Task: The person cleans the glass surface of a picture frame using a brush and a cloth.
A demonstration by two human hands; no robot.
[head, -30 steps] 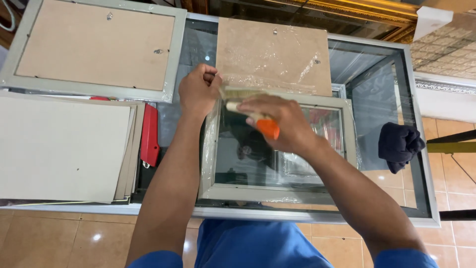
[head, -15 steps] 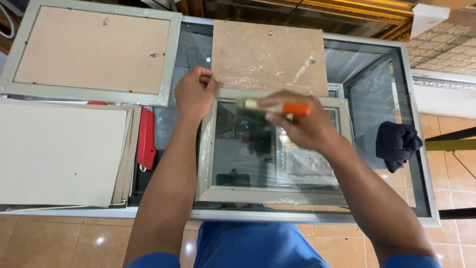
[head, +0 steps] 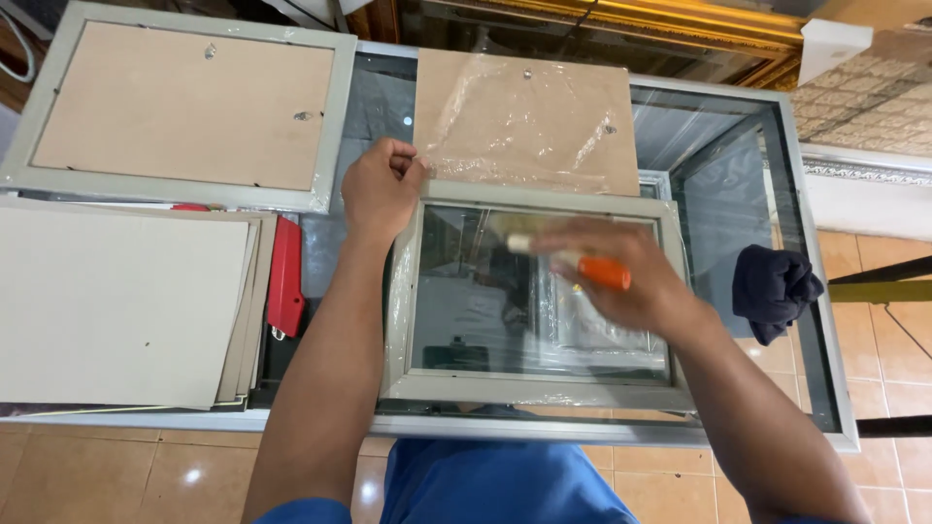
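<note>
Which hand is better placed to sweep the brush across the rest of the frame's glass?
Right. The right hand already holds the orange-handled brush over the glass of the grey frame. The left hand is occupied pinning the frame's top-left corner, so it likely should stay as the brace.

The left hand (head: 381, 186) grips the top-left corner of a grey picture frame (head: 539, 390) on the glass counter (head: 815, 388); the right hand (head: 621, 277) holds an orange-handled brush (head: 573, 262) over its glass.

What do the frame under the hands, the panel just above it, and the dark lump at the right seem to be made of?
Frame: pale grey, matte, probably painted wood or plastic, with a reflective glass pane and clear film at the edges. Panel: tan fibreboard, seemingly, under crinkled clear plastic wrap. Dark lump: soft, folded navy cloth.
</note>
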